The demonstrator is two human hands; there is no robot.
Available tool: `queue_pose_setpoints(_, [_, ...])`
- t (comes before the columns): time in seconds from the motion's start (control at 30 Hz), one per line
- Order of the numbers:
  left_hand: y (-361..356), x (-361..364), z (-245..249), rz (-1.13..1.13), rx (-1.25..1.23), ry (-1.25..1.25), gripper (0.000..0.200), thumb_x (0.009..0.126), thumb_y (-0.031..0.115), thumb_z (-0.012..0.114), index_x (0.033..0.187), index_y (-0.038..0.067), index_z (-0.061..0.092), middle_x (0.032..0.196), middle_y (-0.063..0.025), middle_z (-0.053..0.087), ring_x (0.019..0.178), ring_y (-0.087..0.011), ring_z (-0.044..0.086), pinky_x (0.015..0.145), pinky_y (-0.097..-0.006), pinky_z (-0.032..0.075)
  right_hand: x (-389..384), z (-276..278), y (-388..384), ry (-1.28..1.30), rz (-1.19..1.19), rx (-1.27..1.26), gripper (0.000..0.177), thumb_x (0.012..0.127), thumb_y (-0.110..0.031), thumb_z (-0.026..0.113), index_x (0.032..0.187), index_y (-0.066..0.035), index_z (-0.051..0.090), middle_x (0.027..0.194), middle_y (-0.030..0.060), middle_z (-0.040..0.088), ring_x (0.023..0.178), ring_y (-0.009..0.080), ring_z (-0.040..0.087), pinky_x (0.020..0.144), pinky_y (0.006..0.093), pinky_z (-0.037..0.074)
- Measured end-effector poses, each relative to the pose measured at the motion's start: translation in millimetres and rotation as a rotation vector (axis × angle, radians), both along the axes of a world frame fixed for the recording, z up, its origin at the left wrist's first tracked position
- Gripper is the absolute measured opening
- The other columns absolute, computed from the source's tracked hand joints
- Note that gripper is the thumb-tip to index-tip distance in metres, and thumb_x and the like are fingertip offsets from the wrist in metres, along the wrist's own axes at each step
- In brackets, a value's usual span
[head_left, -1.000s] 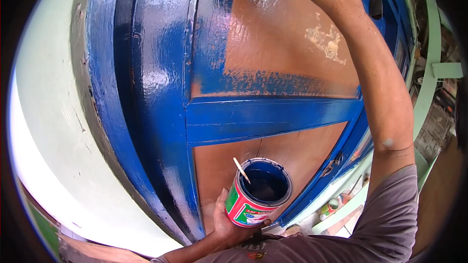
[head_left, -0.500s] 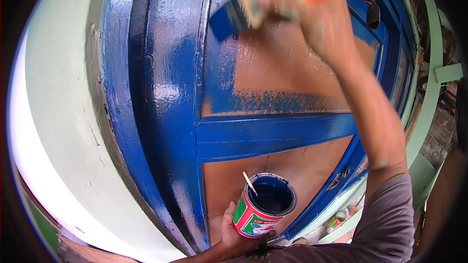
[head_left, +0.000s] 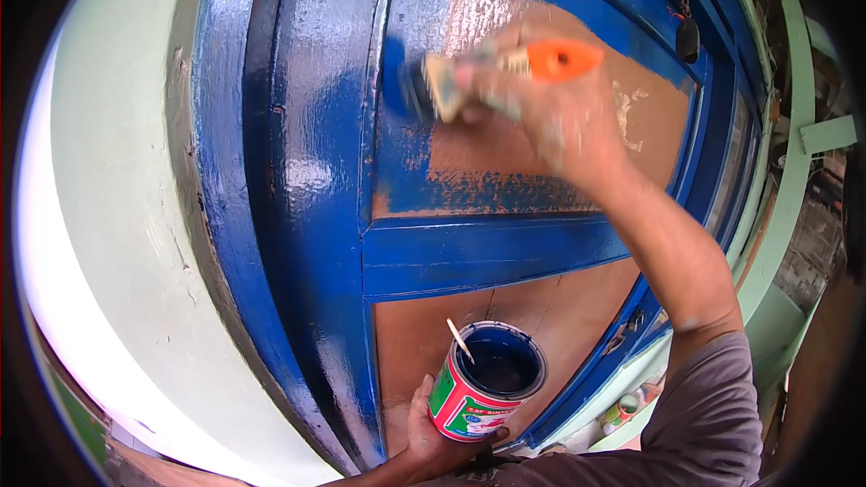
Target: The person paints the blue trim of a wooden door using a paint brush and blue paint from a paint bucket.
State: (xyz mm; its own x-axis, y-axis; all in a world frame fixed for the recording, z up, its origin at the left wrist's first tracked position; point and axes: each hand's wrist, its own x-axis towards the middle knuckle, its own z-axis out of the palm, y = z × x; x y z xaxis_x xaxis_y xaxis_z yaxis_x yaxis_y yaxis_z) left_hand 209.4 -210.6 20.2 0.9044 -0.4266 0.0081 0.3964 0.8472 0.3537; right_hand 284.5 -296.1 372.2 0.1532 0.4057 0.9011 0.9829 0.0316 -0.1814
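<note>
The right hand, blurred, is closed around a brush. The bristles, left of that grip, are smeared over the door's upper panel; contact is hard to tell. Below, the left hand grips a can of dark paint, palm hidden behind it, forearm cut off by the lower edge. Above that grip, a pale stick leans inside the can's rim.
</note>
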Motion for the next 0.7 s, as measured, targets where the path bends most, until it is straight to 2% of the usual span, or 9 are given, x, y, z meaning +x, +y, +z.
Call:
queue_pose_setpoints(0.17, [1.3, -4.1, 4.1, -0.030, -0.021, 0.065, 0.083, 0.099, 0.075, 0.030, 0.155, 0.014, 0.040, 0.155, -0.0178, 0.047, 0.144, -0.0377, 0.045, 0.122, -0.0639, 0.028, -0.5, -13.7, -11.8, 0.307, 0.132, -0.151, 0.017, 0.091, -0.015, 0.078, 0.089, 0.001, 0.073, 0.080, 0.0043, 0.075, 0.068, 0.0094, 0.068, 0.062, 0.0265, 0.055])
queue_pose_setpoints(0.27, [0.3, -5.9, 3.5, -0.034, -0.062, 0.037, 0.083, 0.097, 0.076, 0.034, 0.154, 0.016, 0.043, 0.156, -0.0176, 0.047, 0.144, -0.0380, 0.044, 0.122, -0.0632, 0.027, 14.6, 27.3, -12.5, -0.189, -0.104, -0.023, 0.018, 0.089, -0.016, 0.081, 0.091, 0.000, 0.074, 0.080, 0.0040, 0.075, 0.070, 0.0100, 0.069, 0.063, 0.0274, 0.055])
queue_pose_setpoints(0.3, [-1.2, -13.4, 17.7, 0.013, -0.008, 0.083, 0.084, 0.095, 0.077, 0.037, 0.154, 0.018, 0.044, 0.156, -0.0169, 0.047, 0.144, -0.0383, 0.045, 0.121, -0.0637, 0.027, 20.7, 44.2, -13.4, -0.284, -0.112, -0.013, 0.018, 0.089, -0.015, 0.081, 0.097, 0.000, 0.074, 0.087, 0.0053, 0.076, 0.078, 0.0116, 0.071, 0.069, 0.0265, 0.057])
queue_pose_setpoints(0.33, [-2.6, -13.1, 20.2, 0.018, -0.026, 0.091, 0.083, 0.095, 0.078, 0.036, 0.150, 0.017, 0.048, 0.151, -0.0164, 0.052, 0.136, -0.0376, 0.049, 0.109, -0.0602, 0.034, 21.7, 55.1, -13.1, -0.381, -0.116, -0.003, 0.020, 0.089, -0.013, 0.082, 0.103, -0.001, 0.075, 0.095, 0.0066, 0.077, 0.086, 0.0132, 0.074, 0.075, 0.0257, 0.060])
queue_pose_setpoints(0.4, [-3.6, -10.0, 19.2, 0.025, -0.059, 0.099, 0.082, 0.095, 0.080, 0.034, 0.143, 0.017, 0.055, 0.140, -0.0152, 0.060, 0.119, -0.0362, 0.058, 0.086, -0.0534, 0.050, 0.2, 56.4, -3.0, -0.281, 0.069, 0.151, 0.009, 0.094, -0.005, 0.074, 0.096, 0.002, 0.069, 0.089, 0.0094, 0.074, 0.076, 0.0129, 0.070, 0.070, 0.0269, 0.060])
queue_pose_setpoints(0.53, [2.2, -16.4, 30.3, 0.039, 0.066, 0.131, 0.083, 0.096, 0.078, 0.035, 0.152, 0.018, 0.047, 0.152, -0.0157, 0.053, 0.138, -0.0383, 0.051, 0.113, -0.0622, 0.036, 7.6, 21.6, 1.4, -0.172, 0.063, 0.137, 0.012, 0.094, -0.006, 0.076, 0.098, 0.003, 0.070, 0.089, 0.0094, 0.074, 0.078, 0.0132, 0.069, 0.072, 0.0282, 0.059])
queue_pose_setpoints(0.57, [2.0, -11.5, 18.0, 0.017, 0.005, 0.072, 0.083, 0.096, 0.078, 0.035, 0.151, 0.018, 0.047, 0.150, -0.0156, 0.055, 0.136, -0.0379, 0.052, 0.111, -0.0619, 0.039, 15.9, 7.5, -2.2, -0.475, -0.330, 0.029, 0.021, 0.091, -0.014, 0.081, 0.107, -0.001, 0.076, 0.096, 0.0058, 0.077, 0.085, 0.0115, 0.073, 0.074, 0.0236, 0.058])
queue_pose_setpoints(0.6, [1.0, -11.7, 14.0, 0.018, 0.005, 0.094, 0.085, 0.096, 0.079, 0.035, 0.151, 0.017, 0.048, 0.149, -0.0166, 0.055, 0.134, -0.0384, 0.054, 0.107, -0.0610, 0.042, 23.8, -17.8, 6.3, -0.303, -0.082, 0.059, 0.015, 0.089, -0.015, 0.080, 0.096, -0.002, 0.076, 0.080, 0.0026, 0.074, 0.070, 0.0099, 0.067, 0.065, 0.0262, 0.054])
queue_pose_setpoints(0.7, [0.1, -10.0, 20.2, 0.017, 0.004, 0.160, 0.088, 0.094, 0.082, 0.034, 0.150, 0.016, 0.050, 0.148, -0.0188, 0.055, 0.129, -0.0397, 0.056, 0.100, -0.0589, 0.047, 15.0, -45.6, 3.6, -0.259, -0.096, -0.086, 0.010, 0.089, -0.007, 0.079, 0.097, -0.001, 0.075, 0.083, 0.0025, 0.074, 0.073, 0.0096, 0.066, 0.067, 0.0255, 0.054])
